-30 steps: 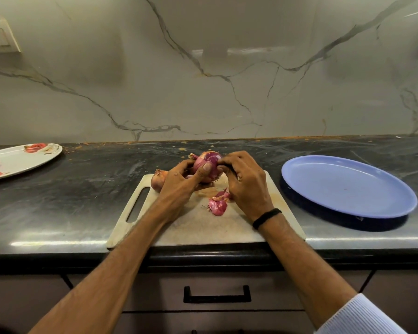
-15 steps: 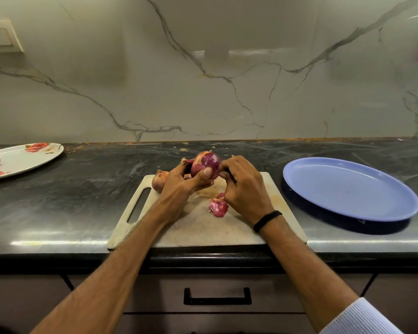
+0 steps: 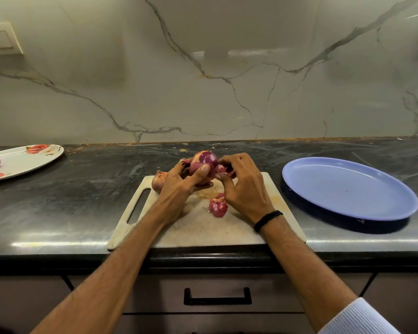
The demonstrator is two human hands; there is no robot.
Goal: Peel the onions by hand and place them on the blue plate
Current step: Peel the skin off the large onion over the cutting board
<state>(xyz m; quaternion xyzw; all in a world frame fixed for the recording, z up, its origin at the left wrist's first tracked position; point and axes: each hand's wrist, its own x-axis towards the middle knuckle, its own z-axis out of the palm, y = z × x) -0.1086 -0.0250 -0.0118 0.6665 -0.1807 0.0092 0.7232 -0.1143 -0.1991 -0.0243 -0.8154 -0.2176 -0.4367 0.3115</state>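
Gripping the onion (image 3: 206, 162) above the cutting board (image 3: 203, 230) in your curled left hand (image 3: 179, 186), you are pinching its loose skin (image 3: 225, 169) with your right hand (image 3: 245, 189) and risking yanking the onion loose.

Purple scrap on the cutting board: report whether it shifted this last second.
No. The purple scrap lies where it did, against the handle slot of the cutting board.
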